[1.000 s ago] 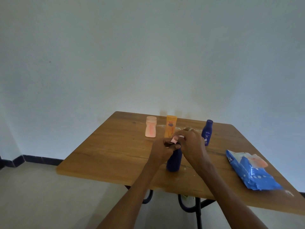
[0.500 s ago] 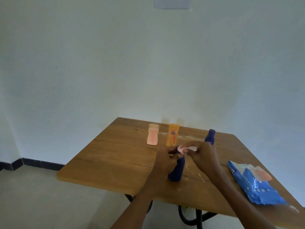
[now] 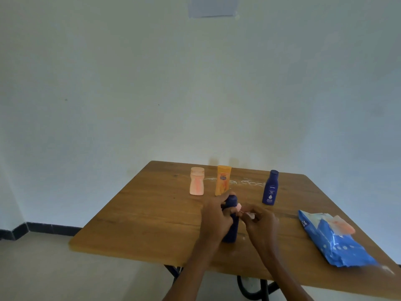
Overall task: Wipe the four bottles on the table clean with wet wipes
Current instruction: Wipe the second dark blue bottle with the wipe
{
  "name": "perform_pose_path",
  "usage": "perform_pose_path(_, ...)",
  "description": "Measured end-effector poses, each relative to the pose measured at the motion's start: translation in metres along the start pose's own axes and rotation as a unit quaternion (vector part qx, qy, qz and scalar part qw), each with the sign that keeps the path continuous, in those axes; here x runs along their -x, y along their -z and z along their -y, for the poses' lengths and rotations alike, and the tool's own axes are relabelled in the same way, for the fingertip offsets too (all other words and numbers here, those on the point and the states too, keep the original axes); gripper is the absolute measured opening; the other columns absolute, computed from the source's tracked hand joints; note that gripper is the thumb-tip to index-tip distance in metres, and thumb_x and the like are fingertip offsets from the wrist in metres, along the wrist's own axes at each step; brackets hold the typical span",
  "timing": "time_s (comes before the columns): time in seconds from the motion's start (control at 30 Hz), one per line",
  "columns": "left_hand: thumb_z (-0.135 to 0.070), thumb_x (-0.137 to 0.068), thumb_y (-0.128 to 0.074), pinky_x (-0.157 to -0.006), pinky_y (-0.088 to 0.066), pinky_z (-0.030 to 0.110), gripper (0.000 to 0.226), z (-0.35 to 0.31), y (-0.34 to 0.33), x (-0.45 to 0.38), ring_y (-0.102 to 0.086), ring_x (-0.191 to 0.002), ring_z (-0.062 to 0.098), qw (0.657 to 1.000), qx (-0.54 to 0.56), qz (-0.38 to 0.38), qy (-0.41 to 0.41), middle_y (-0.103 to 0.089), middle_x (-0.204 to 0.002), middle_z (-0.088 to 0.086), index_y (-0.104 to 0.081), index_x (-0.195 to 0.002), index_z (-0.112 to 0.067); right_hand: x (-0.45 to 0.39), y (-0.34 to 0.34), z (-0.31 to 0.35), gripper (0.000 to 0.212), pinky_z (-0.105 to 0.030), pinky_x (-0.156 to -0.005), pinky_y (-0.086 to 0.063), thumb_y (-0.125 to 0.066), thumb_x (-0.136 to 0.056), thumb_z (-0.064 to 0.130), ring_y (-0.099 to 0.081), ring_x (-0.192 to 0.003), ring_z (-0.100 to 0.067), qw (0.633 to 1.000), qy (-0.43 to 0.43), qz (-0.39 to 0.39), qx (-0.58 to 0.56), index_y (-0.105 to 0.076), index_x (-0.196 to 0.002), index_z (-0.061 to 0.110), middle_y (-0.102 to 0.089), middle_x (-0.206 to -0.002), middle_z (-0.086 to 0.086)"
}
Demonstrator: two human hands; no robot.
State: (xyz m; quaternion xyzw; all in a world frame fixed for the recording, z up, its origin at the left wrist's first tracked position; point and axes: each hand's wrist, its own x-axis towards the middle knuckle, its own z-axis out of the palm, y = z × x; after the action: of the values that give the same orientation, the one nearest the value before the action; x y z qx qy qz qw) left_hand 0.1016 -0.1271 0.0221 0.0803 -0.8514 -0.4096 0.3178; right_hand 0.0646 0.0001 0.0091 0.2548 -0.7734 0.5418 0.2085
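Observation:
A dark blue bottle (image 3: 231,230) stands upright near the middle of the wooden table (image 3: 152,213). My left hand (image 3: 216,216) is wrapped around its upper part. My right hand (image 3: 261,222) is just right of the bottle's neck and pinches a small pale wet wipe (image 3: 249,214) beside it. Further back stand a pink bottle (image 3: 197,181), an orange bottle (image 3: 223,180) and a second dark blue bottle (image 3: 270,187), all upright and untouched.
A blue wet wipes pack (image 3: 334,242) lies at the table's right side with a wipe sticking out of its top. White smears (image 3: 245,182) mark the table between the back bottles. The table's front edge is close to my forearms.
My right hand with the wipe has come off the bottle's cap and moved down to the right of its neck. The camera has tilted, so the table sits lower in view.

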Motion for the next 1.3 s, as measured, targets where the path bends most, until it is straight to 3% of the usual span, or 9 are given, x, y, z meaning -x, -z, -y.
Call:
perform_pose_path(0.2, -0.014, -0.085, -0.071, -0.093, -0.048, 0.02, 0.052, 0.0, -0.003, 0.004, -0.06, -0.115, 0.014, 1.0, -0.003, -0.015, 0.005, -0.064, -0.125, -0.003, -0.054, -0.134, -0.023, 0.028, -0.009, -0.036, 0.011, -0.015, -0.058, -0.051, -0.075, -0.079, 0.026, -0.065, -0.075, 0.002, 0.994, -0.092, 0.05, 0.024, -0.066, -0.072, 0.027, -0.068, -0.074, 0.012)
perform_pose_path(0.4, -0.015, -0.083, -0.073, -0.095, -0.049, 0.022, 0.054, 0.003, -0.003, 0.002, -0.06, -0.117, 0.014, 1.0, 0.017, -0.014, 0.007, -0.063, -0.129, -0.002, -0.055, -0.133, -0.022, 0.023, -0.007, -0.039, 0.012, -0.022, -0.065, -0.053, -0.075, -0.078, 0.029, -0.064, -0.076, -0.002, 0.981, -0.13, 0.131, 0.054, -0.065, -0.073, 0.026, -0.067, -0.077, 0.008)
perform_pose_path(0.67, -0.014, -0.084, -0.072, -0.097, -0.052, 0.032, 0.052, 0.003, -0.003, 0.004, -0.063, -0.113, 0.015, 0.999, 0.032, -0.022, 0.01, -0.066, -0.123, -0.003, -0.056, -0.133, -0.022, 0.014, -0.004, -0.006, 0.011, -0.011, -0.055, -0.047, -0.073, -0.081, 0.022, -0.063, -0.067, -0.001, 1.0, -0.015, -0.023, -0.013, -0.065, -0.075, 0.025, -0.065, -0.067, 0.013)
perform_pose_path(0.8, -0.022, -0.085, -0.072, -0.094, -0.052, 0.026, 0.05, -0.001, -0.002, 0.006, -0.062, -0.11, 0.013, 0.999, 0.023, -0.029, -0.005, -0.067, -0.12, -0.004, -0.056, -0.133, -0.022, 0.028, -0.009, -0.028, 0.015, -0.016, -0.056, -0.047, -0.071, -0.083, 0.026, -0.062, -0.072, -0.002, 0.994, -0.088, 0.053, 0.026, -0.06, -0.073, 0.026, -0.064, -0.072, 0.009)
perform_pose_path(0.9, -0.039, -0.08, -0.075, -0.082, -0.051, 0.013, 0.052, -0.008, -0.007, 0.012, -0.063, -0.097, 0.007, 0.998, 0.003, -0.06, -0.034, -0.069, -0.109, -0.008, -0.061, -0.128, -0.023, 0.033, -0.011, -0.037, 0.011, -0.013, -0.059, -0.036, -0.068, -0.084, 0.023, -0.059, -0.081, -0.001, 0.982, -0.127, 0.119, 0.073, -0.059, -0.078, 0.026, -0.063, -0.083, 0.009)
perform_pose_path(0.97, -0.044, -0.074, -0.079, -0.07, -0.046, 0.006, 0.053, -0.01, -0.012, 0.015, -0.064, -0.086, 0.006, 0.996, 0.014, -0.091, -0.021, -0.069, -0.101, -0.01, -0.065, -0.121, -0.024, 0.033, -0.011, -0.038, 0.011, -0.012, -0.062, -0.032, -0.069, -0.083, 0.025, -0.057, -0.084, -0.002, 0.979, -0.13, 0.125, 0.093, -0.058, -0.079, 0.027, -0.062, -0.085, 0.01)
perform_pose_path(1.07, -0.032, -0.073, -0.082, -0.07, -0.053, 0.015, 0.037, -0.014, -0.012, 0.012, -0.065, -0.08, 0.004, 0.99, 0.058, -0.124, 0.013, -0.069, -0.091, -0.012, -0.07, -0.106, -0.022, 0.034, -0.01, -0.039, 0.015, -0.015, -0.061, -0.042, -0.071, -0.081, 0.028, -0.061, -0.078, -0.004, 0.983, -0.127, 0.112, 0.072, -0.058, -0.073, 0.029, -0.064, -0.079, 0.01)
perform_pose_path(1.17, -0.021, -0.076, -0.08, -0.064, -0.047, 0.009, 0.019, -0.016, -0.003, 0.006, -0.06, -0.072, -0.007, 0.985, 0.117, -0.114, 0.058, -0.063, -0.08, -0.018, -0.064, -0.085, -0.028, 0.038, -0.006, -0.037, 0.017, -0.015, -0.056, -0.044, -0.074, -0.079, 0.023, -0.061, -0.073, -0.002, 0.986, -0.12, 0.095, 0.063, -0.059, -0.073, 0.03, -0.064, -0.08, 0.011)
perform_pose_path(1.3, -0.018, -0.083, -0.074, -0.07, -0.049, 0.011, 0.023, -0.007, 0.006, -0.006, -0.059, -0.085, 0.0, 0.966, 0.2, -0.086, 0.141, -0.062, -0.093, -0.013, -0.065, -0.103, -0.021, 0.048, 0.0, -0.037, 0.018, -0.021, -0.059, -0.051, -0.079, -0.073, 0.03, -0.062, -0.073, -0.004, 0.991, -0.088, 0.084, 0.054, -0.061, -0.077, 0.033, -0.065, -0.079, 0.013)
